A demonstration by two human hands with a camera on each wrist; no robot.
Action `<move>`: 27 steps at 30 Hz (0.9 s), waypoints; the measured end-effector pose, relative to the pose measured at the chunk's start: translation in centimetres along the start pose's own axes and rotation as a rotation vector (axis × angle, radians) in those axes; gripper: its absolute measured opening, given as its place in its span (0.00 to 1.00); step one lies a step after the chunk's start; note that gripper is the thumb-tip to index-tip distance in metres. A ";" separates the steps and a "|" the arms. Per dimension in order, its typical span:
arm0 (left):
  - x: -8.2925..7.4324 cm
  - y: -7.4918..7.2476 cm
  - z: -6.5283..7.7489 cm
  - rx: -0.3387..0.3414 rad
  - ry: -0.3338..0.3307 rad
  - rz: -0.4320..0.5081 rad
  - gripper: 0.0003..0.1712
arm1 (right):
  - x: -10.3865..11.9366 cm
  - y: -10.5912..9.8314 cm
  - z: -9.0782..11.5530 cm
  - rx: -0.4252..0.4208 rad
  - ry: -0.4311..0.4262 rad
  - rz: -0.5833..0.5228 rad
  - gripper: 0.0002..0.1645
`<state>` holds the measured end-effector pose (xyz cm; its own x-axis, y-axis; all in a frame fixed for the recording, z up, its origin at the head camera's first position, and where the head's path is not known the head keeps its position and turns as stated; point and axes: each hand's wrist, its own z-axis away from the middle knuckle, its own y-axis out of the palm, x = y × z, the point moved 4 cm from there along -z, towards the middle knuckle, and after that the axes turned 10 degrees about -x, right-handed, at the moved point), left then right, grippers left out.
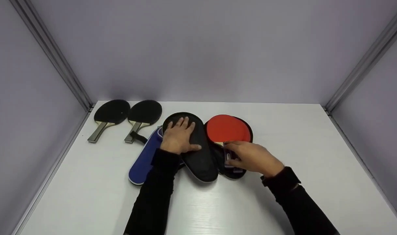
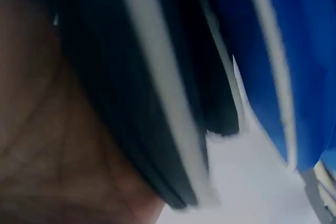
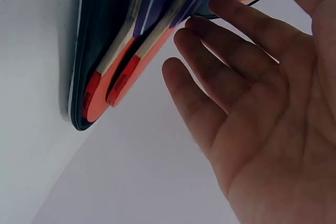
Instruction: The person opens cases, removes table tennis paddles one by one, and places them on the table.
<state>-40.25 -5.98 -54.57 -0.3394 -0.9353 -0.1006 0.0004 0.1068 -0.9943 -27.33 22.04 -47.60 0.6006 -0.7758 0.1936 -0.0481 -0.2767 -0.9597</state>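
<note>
Two red table tennis bats (image 1: 226, 129) lie stacked in one half of a black bat case (image 1: 249, 123). Their purple-sided handles (image 3: 155, 3) show in the right wrist view. My right hand (image 1: 254, 158) is at the upper bat's handle, fingertips and thumb apart beside it, the fingers fairly straight. My left hand (image 1: 178, 138) rests with spread fingers on the other case half (image 1: 201, 160), pressing its dark inner side. In the left wrist view the palm (image 2: 63, 129) lies against this half's edge (image 2: 157, 77).
A blue bat case (image 1: 144, 163) lies partly under the black one, its dark strap (image 1: 139, 137) pointing left. Two black-faced bats (image 1: 112, 111) lie at the back left, handles toward the front. Grey walls (image 1: 205, 49) enclose the white table (image 1: 316, 163) at the back and sides.
</note>
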 end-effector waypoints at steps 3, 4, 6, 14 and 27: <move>-0.1 0.1 -0.1 0.048 -0.005 0.028 0.73 | 0.3 0.6 0.0 0.036 0.015 0.022 0.40; -0.2 -0.1 0.0 0.057 -0.012 0.036 0.73 | 0.4 0.7 0.0 0.043 0.019 0.029 0.42; -0.6 -0.9 0.5 0.060 -0.027 0.062 0.73 | 0.5 0.9 0.0 0.046 0.023 0.045 0.44; -1.2 -1.9 1.4 0.025 -0.030 0.100 0.72 | 0.8 1.6 -0.3 0.010 0.013 0.112 0.44; -1.2 -1.8 1.3 0.032 -0.017 0.095 0.72 | 1.2 1.9 -0.3 -0.110 -0.070 0.227 0.47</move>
<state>-38.58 -5.48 -52.70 -0.3208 -0.9269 -0.1946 0.0616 0.1846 -0.9809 -26.92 20.42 -49.12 0.6181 -0.7849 -0.0425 -0.2722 -0.1631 -0.9483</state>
